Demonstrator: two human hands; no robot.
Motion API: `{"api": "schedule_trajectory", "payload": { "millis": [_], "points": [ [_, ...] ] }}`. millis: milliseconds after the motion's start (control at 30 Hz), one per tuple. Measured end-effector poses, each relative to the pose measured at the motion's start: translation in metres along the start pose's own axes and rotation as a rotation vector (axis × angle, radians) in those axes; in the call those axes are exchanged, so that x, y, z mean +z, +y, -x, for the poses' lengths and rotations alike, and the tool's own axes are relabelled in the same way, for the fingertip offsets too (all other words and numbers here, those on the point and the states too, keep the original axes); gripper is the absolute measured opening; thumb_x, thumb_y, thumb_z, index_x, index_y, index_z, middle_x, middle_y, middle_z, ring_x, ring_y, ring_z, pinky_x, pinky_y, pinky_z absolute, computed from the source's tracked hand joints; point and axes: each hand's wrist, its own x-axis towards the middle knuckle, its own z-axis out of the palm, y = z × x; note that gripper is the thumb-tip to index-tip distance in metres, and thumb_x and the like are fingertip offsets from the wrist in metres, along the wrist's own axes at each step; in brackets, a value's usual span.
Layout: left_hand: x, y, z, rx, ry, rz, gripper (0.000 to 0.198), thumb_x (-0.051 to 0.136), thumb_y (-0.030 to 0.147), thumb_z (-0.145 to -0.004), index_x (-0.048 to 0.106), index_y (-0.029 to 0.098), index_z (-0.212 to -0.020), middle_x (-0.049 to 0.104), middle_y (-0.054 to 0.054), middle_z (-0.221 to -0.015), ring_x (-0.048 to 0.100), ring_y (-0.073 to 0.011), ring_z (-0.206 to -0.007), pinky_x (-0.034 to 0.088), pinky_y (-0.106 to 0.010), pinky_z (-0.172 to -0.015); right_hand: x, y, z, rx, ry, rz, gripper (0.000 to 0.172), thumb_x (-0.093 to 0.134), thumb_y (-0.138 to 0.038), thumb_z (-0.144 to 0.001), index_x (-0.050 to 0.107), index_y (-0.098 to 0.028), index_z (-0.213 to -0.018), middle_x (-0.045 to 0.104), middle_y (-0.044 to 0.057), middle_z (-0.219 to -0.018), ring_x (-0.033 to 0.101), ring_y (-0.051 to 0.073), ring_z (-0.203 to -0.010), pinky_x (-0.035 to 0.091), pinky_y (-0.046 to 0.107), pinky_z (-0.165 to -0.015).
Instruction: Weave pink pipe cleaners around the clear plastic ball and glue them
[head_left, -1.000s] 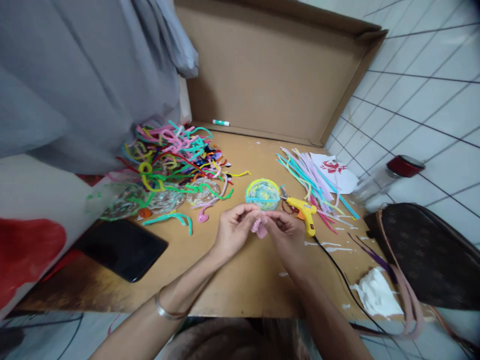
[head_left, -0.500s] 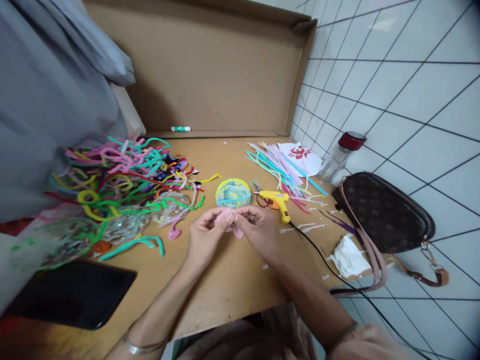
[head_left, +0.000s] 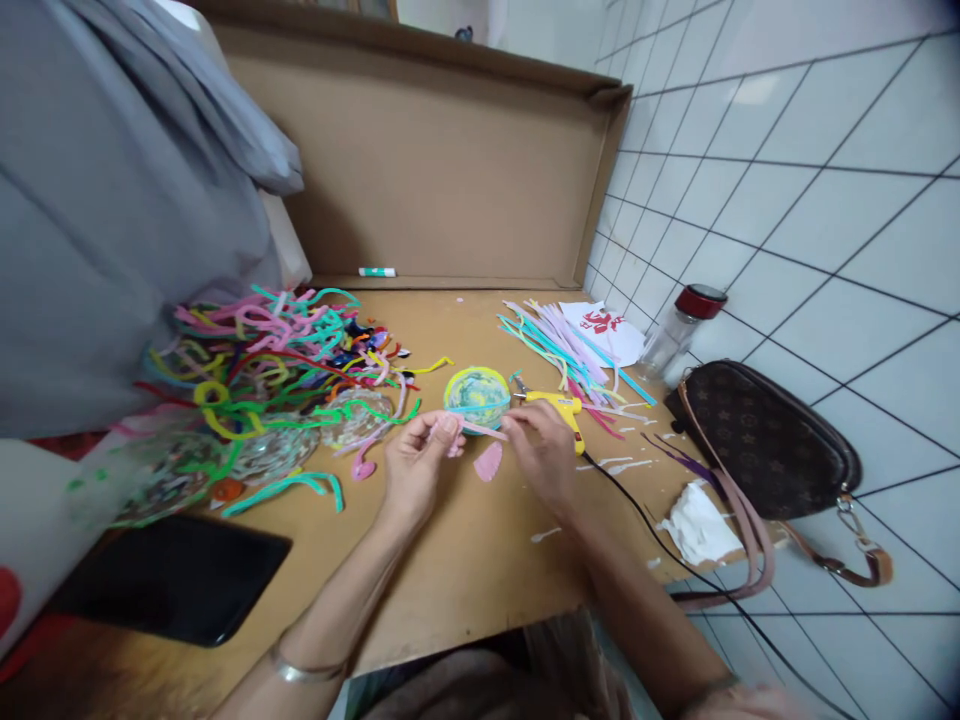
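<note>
A pink pipe cleaner (head_left: 484,431) runs between my two hands. My left hand (head_left: 418,462) is closed on its bunched end, with thumb and fingers pressed together. The other end is pinched by the fingertips of my right hand (head_left: 541,450). Just below the strand shows a pink fan-shaped piece (head_left: 488,462); whether it hangs from the strand or lies on the table I cannot tell. Behind my hands sits a round yellow-rimmed disc (head_left: 478,385) with a blue strip across it. A yellow glue gun (head_left: 561,402) lies partly hidden behind my right hand.
Tangled colourful pipe cleaners (head_left: 262,350) heap at the left, above a black tablet-like slab (head_left: 176,580). Straight pipe cleaners (head_left: 562,345) lie at the back right. Beyond are a red-lidded bottle (head_left: 679,325), a brown bag (head_left: 772,435), crumpled tissue (head_left: 697,525) and a black cord (head_left: 645,515).
My hands have moved apart, drawing a straight length of pink pipe cleaner between them. The pink fan-shaped piece now shows clearly below. The camera view has shifted slightly.
</note>
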Motion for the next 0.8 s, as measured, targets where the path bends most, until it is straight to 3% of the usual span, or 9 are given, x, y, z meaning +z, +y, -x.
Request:
{"api": "schedule_trajectory", "payload": {
  "millis": [67,167,300,500,633,800],
  "points": [
    [0.002,0.002,0.002,-0.008,-0.035,0.007,0.037,0.076,0.048,-0.070,0.065,0.013,-0.074,0.061,0.000,-0.061,0.052,-0.0098,-0.054,0.042,-0.021,-0.055,-0.009,0.022,0.003,-0.017,0.012,0.178,0.017,0.053,-0.023,-0.088,0.069,-0.019,-0.085,0.068,0.009,-0.086,0.062,0.021,-0.082,0.048,0.034,-0.078],
    [0.007,0.005,0.008,0.002,-0.100,0.007,0.036,0.072,0.048,-0.074,0.065,0.013,-0.076,0.060,0.000,-0.060,0.050,-0.0088,-0.053,0.042,-0.021,-0.055,-0.021,0.056,0.010,0.001,-0.095,0.423,0.017,0.053,-0.018,-0.084,0.070,-0.018,-0.085,0.068,0.010,-0.086,0.061,0.024,-0.084,0.047,0.035,-0.077],
    [0.012,0.011,0.014,-0.016,-0.136,0.040,0.035,0.070,0.049,-0.076,0.064,0.014,-0.075,0.059,0.001,-0.056,0.051,-0.0095,-0.049,0.043,-0.022,-0.052,-0.024,0.081,0.015,0.012,-0.161,0.655,0.022,0.050,-0.015,-0.085,0.071,-0.016,-0.084,0.066,0.013,-0.089,0.056,0.024,-0.085,0.044,0.035,-0.078],
    [0.015,0.017,0.014,-0.037,-0.138,0.088,0.036,0.071,0.050,-0.074,0.060,0.016,-0.070,0.054,0.004,-0.049,0.050,-0.0093,-0.043,0.040,-0.022,-0.046,-0.019,0.084,0.007,0.032,-0.125,0.739,0.028,0.046,-0.011,-0.087,0.072,-0.017,-0.096,0.063,0.012,-0.099,0.052,0.026,-0.095,0.040,0.036,-0.082],
    [0.015,0.018,0.015,-0.034,-0.164,0.100,0.036,0.071,0.049,-0.075,0.059,0.016,-0.068,0.053,0.004,-0.048,0.048,-0.0093,-0.043,0.039,-0.022,-0.046,-0.023,0.083,0.005,0.099,-0.123,0.810,0.028,0.052,-0.013,-0.084,0.064,-0.013,-0.109,0.061,0.016,-0.107,0.053,0.029,-0.099,0.040,0.037,-0.081],
    [0.016,0.019,0.015,-0.037,-0.168,0.098,0.036,0.071,0.049,-0.075,0.058,0.016,-0.068,0.052,0.004,-0.048,0.047,-0.0082,-0.042,0.039,-0.022,-0.045,-0.029,0.082,0.008,0.173,-0.098,0.856,0.018,0.050,-0.013,-0.085,0.059,-0.014,-0.100,0.058,0.014,-0.100,0.053,0.026,-0.087,0.038,0.033,-0.069]
  ]
}}
